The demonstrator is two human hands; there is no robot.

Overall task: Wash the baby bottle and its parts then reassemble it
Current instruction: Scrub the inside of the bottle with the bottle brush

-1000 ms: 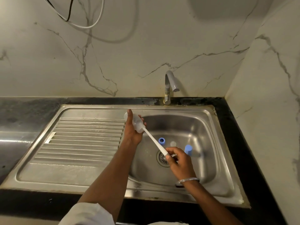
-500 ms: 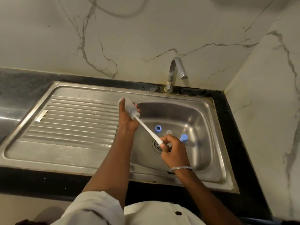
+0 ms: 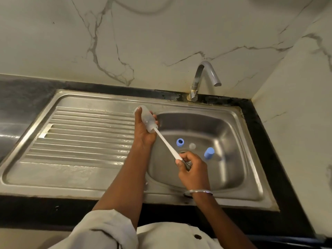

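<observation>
Clear plastic bottle (image 3: 148,121) is gripped by the left hand (image 3: 143,134), fingers wrapped round its body. It is held tilted, mouth toward the basin of the sink (image 3: 233,126), prob. so drips fall inside. White brush handle (image 3: 167,145) is pinched at its end by the right hand (image 3: 193,168), fingers curled. The brush head is pushed inside the bottle, so scrubbing is judged the step in hand. Blue ring (image 3: 180,142), clear teat (image 3: 192,146) & blue cap (image 3: 209,153) are left apart on the basin floor near the drain, within reach for washing. No stream is seen at the tap (image 3: 206,72). Reassembly not yet begun.
</observation>
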